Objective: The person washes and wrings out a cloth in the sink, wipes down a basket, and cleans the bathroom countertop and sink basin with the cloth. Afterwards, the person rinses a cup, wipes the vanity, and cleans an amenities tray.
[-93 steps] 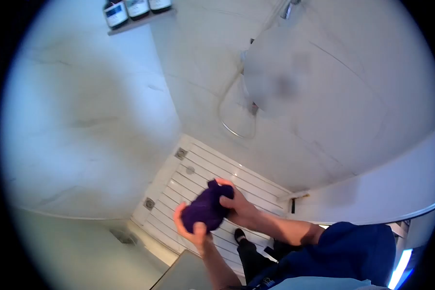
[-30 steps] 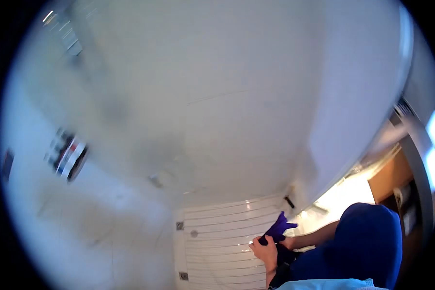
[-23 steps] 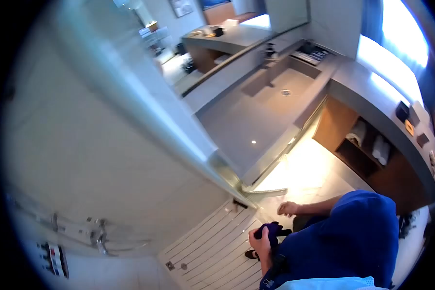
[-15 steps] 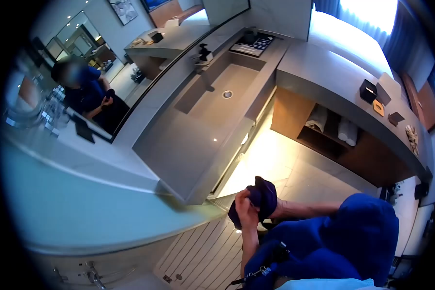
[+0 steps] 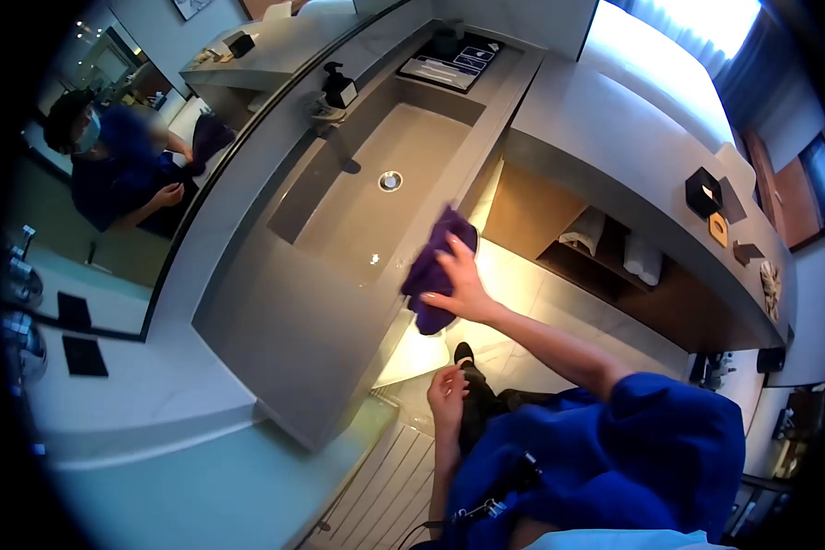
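Note:
A folded purple cloth (image 5: 441,266) is in my right hand (image 5: 465,282), which is stretched out over the front edge of the counter beside the sink basin (image 5: 403,174). Its thumb and fingers are spread across the cloth and press into it. Closer to my body, my left hand (image 5: 446,394) hangs low beyond the counter's near corner, fingers loosely curled with nothing showing in them. The grey stone counter (image 5: 275,312) runs under the mirror. A faucet (image 5: 339,147) rises behind the basin, with a dark soap bottle (image 5: 339,87) next to it.
A black tray (image 5: 454,61) with small items stands at the counter's far end. A curved desk (image 5: 605,128) to the right bears a black tissue box (image 5: 703,191). Rolled white towels (image 5: 643,258) lie on its shelf. A frosted glass panel (image 5: 220,495) is at lower left.
My hands, together around the cloth before, have come apart. The right one has carried the cloth up and forward to the counter edge, while the left stays low. The view has shifted nearer the sink.

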Motion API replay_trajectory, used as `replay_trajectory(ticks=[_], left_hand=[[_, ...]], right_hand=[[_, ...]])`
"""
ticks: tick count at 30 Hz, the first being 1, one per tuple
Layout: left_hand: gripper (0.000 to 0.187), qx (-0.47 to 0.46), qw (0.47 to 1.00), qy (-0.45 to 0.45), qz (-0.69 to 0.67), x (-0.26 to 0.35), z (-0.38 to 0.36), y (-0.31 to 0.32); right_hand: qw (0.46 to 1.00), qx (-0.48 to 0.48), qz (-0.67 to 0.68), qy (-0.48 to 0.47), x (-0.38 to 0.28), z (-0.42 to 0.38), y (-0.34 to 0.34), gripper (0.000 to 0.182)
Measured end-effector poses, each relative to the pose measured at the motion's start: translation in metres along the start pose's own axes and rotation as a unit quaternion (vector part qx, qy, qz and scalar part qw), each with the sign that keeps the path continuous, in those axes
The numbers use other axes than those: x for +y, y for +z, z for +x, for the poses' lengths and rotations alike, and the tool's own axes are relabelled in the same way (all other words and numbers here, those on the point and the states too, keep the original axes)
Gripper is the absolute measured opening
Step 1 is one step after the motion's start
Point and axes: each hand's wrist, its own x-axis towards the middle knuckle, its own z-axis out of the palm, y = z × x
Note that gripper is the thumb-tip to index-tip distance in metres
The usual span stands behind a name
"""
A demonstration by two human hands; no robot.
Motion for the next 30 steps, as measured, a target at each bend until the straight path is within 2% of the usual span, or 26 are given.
replay_trajectory(ticks=[1, 2, 4, 5, 6, 7, 8, 10, 11, 13, 14, 16, 17, 18, 19, 20, 21, 23, 24, 25, 26, 27, 28, 30], left_hand=[[0.019, 0.023, 1.000, 0.001, -0.003, -0.002, 0.007, -0.004], [0.020, 0.066, 0.997, -0.039, 0.029, 0.008, 0.012, -0.006], [0.020, 0.109, 0.993, -0.047, 0.019, 0.001, 0.016, -0.019], [0.019, 0.130, 0.989, -0.067, 0.006, -0.004, 0.017, -0.019], [0.018, 0.152, 0.985, -0.087, -0.002, -0.003, 0.010, -0.023], [0.018, 0.169, 0.978, -0.118, -0.019, -0.010, 0.008, -0.027], [0.018, 0.180, 0.970, -0.159, -0.043, -0.017, 0.008, -0.029], [0.018, 0.198, 0.953, -0.224, -0.050, -0.030, 0.012, -0.027], [0.018, 0.203, 0.950, -0.231, -0.047, -0.042, 0.022, -0.023], [0.019, 0.216, 0.932, -0.280, -0.079, -0.063, 0.034, -0.023], [0.020, 0.210, 0.933, -0.274, -0.103, -0.062, 0.041, -0.016], [0.020, 0.249, 0.914, -0.313, -0.071, -0.063, 0.058, -0.001], [0.020, 0.251, 0.911, -0.317, -0.075, -0.063, 0.060, 0.007], [0.020, 0.251, 0.923, -0.282, -0.077, -0.059, 0.055, 0.014], [0.020, 0.251, 0.934, -0.239, -0.084, -0.058, 0.060, 0.023], [0.020, 0.244, 0.935, -0.241, -0.088, -0.057, 0.062, 0.029], [0.019, 0.249, 0.924, -0.270, -0.104, -0.060, 0.064, 0.037], [0.019, 0.243, 0.906, -0.327, -0.115, -0.063, 0.074, 0.050], [0.019, 0.227, 0.910, -0.328, -0.114, -0.064, 0.082, 0.056], [0.019, 0.219, 0.913, -0.320, -0.126, -0.065, 0.087, 0.060], [0.018, 0.214, 0.915, -0.314, -0.137, -0.066, 0.090, 0.062], [0.018, 0.193, 0.925, -0.304, -0.122, -0.063, 0.098, 0.065], [0.018, 0.187, 0.927, -0.302, -0.120, -0.064, 0.110, 0.069], [0.018, 0.186, 0.934, -0.295, -0.082, -0.062, 0.122, 0.069]], right_hand=[[0.996, -0.034, -0.063, 0.049, 0.018, 0.010, 0.030, 0.074], [0.996, 0.005, -0.073, 0.053, 0.031, 0.020, 0.044, 0.069], [0.983, 0.128, -0.048, 0.126, 0.042, 0.033, 0.065, 0.065], [0.960, 0.200, 0.066, 0.185, 0.049, 0.037, 0.075, 0.066], [0.936, 0.248, 0.114, 0.224, 0.053, 0.039, 0.077, 0.067], [0.893, 0.282, 0.220, 0.272, 0.052, 0.033, 0.083, 0.064], [0.836, 0.316, 0.322, 0.313, 0.052, 0.029, 0.090, 0.060], [0.726, 0.261, 0.505, 0.388, 0.072, -0.037, 0.148, 0.043], [0.464, 0.283, 0.661, 0.518, 0.075, -0.042, 0.164, 0.042], [0.311, 0.130, 0.813, 0.474, 0.083, -0.067, 0.182, 0.045], [0.269, 0.113, 0.732, 0.615, 0.063, -0.045, 0.157, 0.045], [0.262, 0.114, 0.804, 0.522, 0.082, -0.027, 0.156, 0.052], [0.282, 0.141, 0.772, 0.551, 0.099, -0.022, 0.143, 0.051], [0.280, 0.123, 0.775, 0.553, 0.119, -0.023, 0.123, 0.049], [0.301, 0.108, 0.750, 0.580, 0.132, 0.012, 0.088, 0.048], [0.322, 0.097, 0.723, 0.603, 0.132, 0.049, 0.054, 0.047], [0.431, 0.127, 0.726, 0.520, 0.149, 0.045, 0.054, 0.048], [0.639, 0.236, 0.538, 0.497, 0.129, 0.069, 0.041, 0.031], [0.712, 0.281, 0.407, 0.499, 0.118, 0.081, 0.034, 0.031], [0.766, 0.264, 0.387, 0.441, 0.094, 0.079, 0.036, 0.047], [0.723, 0.238, 0.433, 0.482, 0.074, 0.073, 0.031, 0.052], [0.676, 0.219, 0.514, 0.480, 0.074, 0.052, 0.037, 0.051], [0.568, 0.130, 0.542, 0.606, 0.075, 0.047, 0.020, 0.043], [0.671, 0.052, 0.485, 0.558, 0.089, 0.049, -0.010, 0.036]])
